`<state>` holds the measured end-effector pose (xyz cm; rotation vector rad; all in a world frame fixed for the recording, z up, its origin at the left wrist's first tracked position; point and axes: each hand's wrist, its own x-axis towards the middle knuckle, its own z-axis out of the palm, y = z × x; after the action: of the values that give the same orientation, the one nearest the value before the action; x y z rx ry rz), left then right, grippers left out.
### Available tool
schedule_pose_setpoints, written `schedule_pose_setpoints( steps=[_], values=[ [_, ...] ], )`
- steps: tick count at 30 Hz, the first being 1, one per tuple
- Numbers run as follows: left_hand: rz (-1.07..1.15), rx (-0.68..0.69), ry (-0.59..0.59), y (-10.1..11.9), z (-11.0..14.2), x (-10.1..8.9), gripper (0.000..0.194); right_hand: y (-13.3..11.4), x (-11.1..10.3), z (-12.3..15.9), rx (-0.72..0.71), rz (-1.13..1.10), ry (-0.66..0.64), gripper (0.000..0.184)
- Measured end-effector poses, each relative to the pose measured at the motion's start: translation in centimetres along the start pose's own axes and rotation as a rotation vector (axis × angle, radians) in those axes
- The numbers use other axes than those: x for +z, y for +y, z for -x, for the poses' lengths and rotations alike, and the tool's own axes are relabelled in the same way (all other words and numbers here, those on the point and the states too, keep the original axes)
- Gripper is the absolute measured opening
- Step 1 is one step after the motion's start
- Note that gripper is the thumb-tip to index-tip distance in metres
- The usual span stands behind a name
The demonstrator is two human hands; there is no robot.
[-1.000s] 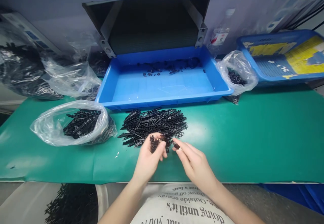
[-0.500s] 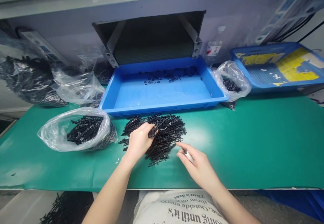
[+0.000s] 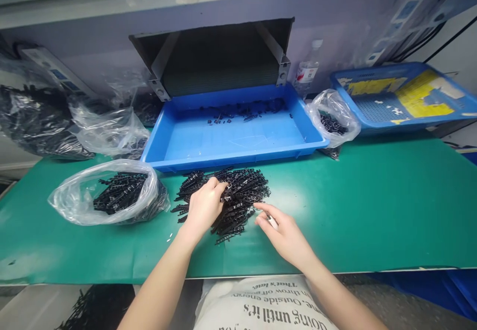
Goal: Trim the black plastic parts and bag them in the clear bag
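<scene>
A heap of small black plastic strips point(image 3: 242, 191) with ring-like holes lies on the green table in front of me. Over its left side, my left hand point(image 3: 206, 203) is closed, with black strips at its fingertips; how many it grips is hidden. My right hand point(image 3: 283, 230) is at the heap's right edge, its fingers curled round a small tool with a white handle point(image 3: 272, 221). The tool's dark tip is too small to make out. To the left, an open clear plastic bag point(image 3: 145, 215) holds more black strips.
Behind the heap stands a blue tray point(image 3: 238, 158) with scattered black bits, under a dark wall opening point(image 3: 223, 56). A small bag of black pieces point(image 3: 333, 126), a bottle point(image 3: 307, 71) and a blue basket point(image 3: 410, 121) are on the right. Filled bags point(image 3: 40, 116) stand at back left.
The view has shifted slightly. My left hand has lowered its black strips toward the heap. My right hand still holds the white-handled tool and stays beside the heap.
</scene>
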<state>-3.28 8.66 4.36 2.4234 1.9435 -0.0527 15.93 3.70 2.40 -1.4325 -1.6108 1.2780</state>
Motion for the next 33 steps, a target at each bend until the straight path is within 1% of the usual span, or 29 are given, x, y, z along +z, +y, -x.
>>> schedule_pose_setpoints(
  steps=[2,5,8,10,11,12,13,14,16,18,20,21,23,25,27,29,30,33],
  values=[
    [0.026,0.018,0.045,-0.1,-0.1,0.0,0.043,0.0,-0.2,0.1,0.011,-0.016,0.000,0.034],
    [0.121,0.068,0.226,0.3,0.8,0.1,0.032,-0.2,-0.4,0.2,0.039,-0.099,-0.004,0.032],
    [0.259,0.201,0.377,1.8,2.4,0.1,0.024,-0.4,-0.3,0.0,0.030,-0.255,0.009,0.031],
    [0.394,0.279,0.416,3.0,3.5,0.2,0.021,-0.5,-0.1,0.0,0.015,-0.348,0.038,0.026],
    [0.492,0.294,0.409,3.4,4.0,0.2,0.017,-0.6,0.0,0.0,0.008,-0.374,0.051,0.023],
    [0.612,0.282,0.375,3.8,4.4,0.2,0.012,-0.8,0.0,0.0,-0.001,-0.385,0.058,0.020],
    [0.746,0.237,0.307,4.0,4.6,0.2,0.007,-0.9,-0.1,0.0,-0.016,-0.381,0.057,0.018],
    [0.893,0.166,0.211,4.1,4.8,0.2,0.006,-1.1,-0.2,0.1,-0.038,-0.365,0.047,0.016],
    [1.195,-0.005,-0.008,4.1,5.0,0.1,0.010,-1.4,-0.5,0.3,-0.100,-0.312,0.013,0.014],
    [1.456,-0.119,-0.197,3.9,4.9,0.1,0.014,-1.6,-0.8,0.4,-0.169,-0.262,-0.017,0.014],
    [1.643,-0.156,-0.313,3.9,4.9,0.2,0.020,-1.6,-0.9,0.4,-0.211,-0.231,-0.031,0.015],
    [1.707,-0.179,-0.342,4.0,4.9,0.2,0.023,-1.5,-0.9,0.4,-0.214,-0.219,-0.030,0.016],
    [1.788,-0.259,-0.341,4.4,5.0,0.3,0.028,-1.3,-0.9,0.4,-0.195,-0.182,-0.015,0.017],
    [1.819,-0.344,-0.285,4.6,5.1,0.4,0.033,-1.1,-1.1,0.6,-0.193,-0.109,-0.024,0.023],
    [1.800,-0.402,-0.230,4.7,5.2,0.6,0.037,-1.1,-1.3,0.8,-0.230,0.002,-0.072,0.032],
    [1.756,-0.418,-0.189,4.7,5.3,0.8,0.035,-1.2,-1.4,1.2,-0.264,0.121,-0.130,0.036],
    [1.729,-0.413,-0.167,4.7,5.3,1.0,0.032,-1.3,-1.4,1.4,-0.271,0.176,-0.138,0.036],
    [1.654,-0.376,-0.098,4.6,5.3,1.4,0.024,-1.4,-1.1,1.7,-0.284,0.289,-0.117,0.037]
  ],
)
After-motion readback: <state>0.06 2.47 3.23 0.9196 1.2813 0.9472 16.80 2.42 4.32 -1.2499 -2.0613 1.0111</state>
